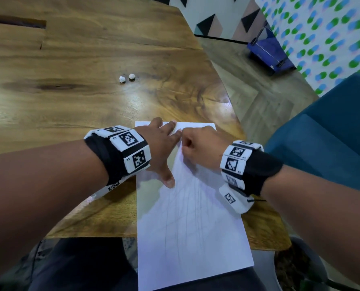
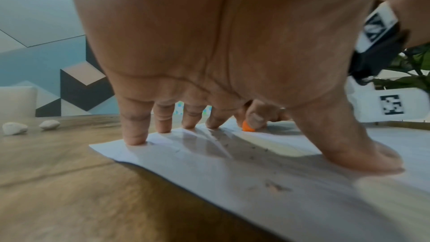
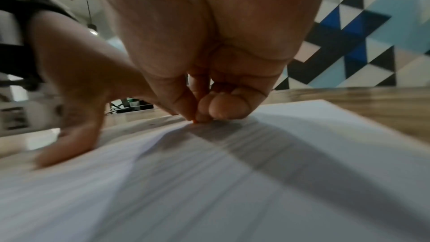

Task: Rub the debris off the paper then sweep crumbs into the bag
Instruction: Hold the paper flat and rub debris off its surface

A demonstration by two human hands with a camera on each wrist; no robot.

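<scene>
Lying lengthwise away from person, paper

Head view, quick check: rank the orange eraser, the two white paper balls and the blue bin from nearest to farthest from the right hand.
1. Orange eraser: pinched in the right hand itself, at the paper's far end; hidden in the head view.
2. White paper balls: on the table, ahead and to the left; the two are too close to rank.
3. Blue bin: on the floor, far ahead and right.
</scene>
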